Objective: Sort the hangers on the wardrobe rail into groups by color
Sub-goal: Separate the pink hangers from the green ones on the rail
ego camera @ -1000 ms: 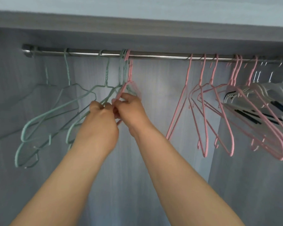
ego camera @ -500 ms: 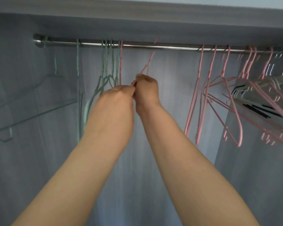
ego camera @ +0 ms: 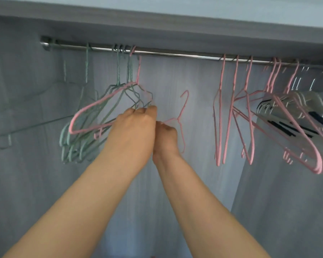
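A metal wardrobe rail runs across the top. At its left hang several green hangers bunched together, with one pink hanger among them. My left hand grips the right ends of this bunch. My right hand holds a separate pink hanger off the rail, its hook pointing up below the bar. Further right several pink hangers hang on the rail, then white hangers with dark strips at the far right.
The grey wardrobe back panel is behind the rail and a shelf edge lies just above it. A stretch of bare rail lies between the green bunch and the pink group. One green hanger hangs alone further left.
My right hand has lifted one pink hanger off the rail and lowered it below the bar. My left hand dropped lower, still on the green bunch, which swung back out to the left.
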The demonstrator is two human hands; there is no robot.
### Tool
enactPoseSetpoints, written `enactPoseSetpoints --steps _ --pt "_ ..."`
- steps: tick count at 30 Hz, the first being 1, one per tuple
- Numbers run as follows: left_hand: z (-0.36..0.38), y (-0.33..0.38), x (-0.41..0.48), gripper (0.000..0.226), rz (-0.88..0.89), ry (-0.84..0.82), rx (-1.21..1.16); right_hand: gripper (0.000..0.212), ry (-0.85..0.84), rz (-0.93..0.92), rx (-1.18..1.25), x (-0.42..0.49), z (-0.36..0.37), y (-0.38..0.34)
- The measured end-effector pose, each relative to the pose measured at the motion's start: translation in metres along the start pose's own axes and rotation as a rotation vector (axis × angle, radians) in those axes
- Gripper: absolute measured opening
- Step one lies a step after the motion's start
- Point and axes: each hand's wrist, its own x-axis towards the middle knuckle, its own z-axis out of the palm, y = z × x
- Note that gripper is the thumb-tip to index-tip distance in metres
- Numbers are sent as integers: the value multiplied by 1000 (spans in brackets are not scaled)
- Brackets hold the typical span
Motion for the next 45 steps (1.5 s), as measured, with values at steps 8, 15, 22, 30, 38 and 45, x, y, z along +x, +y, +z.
enactPoseSetpoints --steps 8,15,22,30,38,45 --pt "22 11 -44 27 -293 -382 -162 16 -267 -19 7 -26 -56 13" --pt "29 30 -113 20 -522 -422 -651 19 -390 121 -88 -53 -82 28" --pt "19 -4 -189 30 -823 -235 -727 44 -174 -110 -854 -34 -183 80" --pt "4 -53 -234 28 -905 -301 -832 72 -164 24 -1352 -15 -284 97" --pt "54 -131 -229 47 -878 -436 -835 65 90 -377 -1163 -30 -276 50" --pt "128 -158 -214 28 -809 -438 -696 23 -165 71 -831 -62 -265 10"
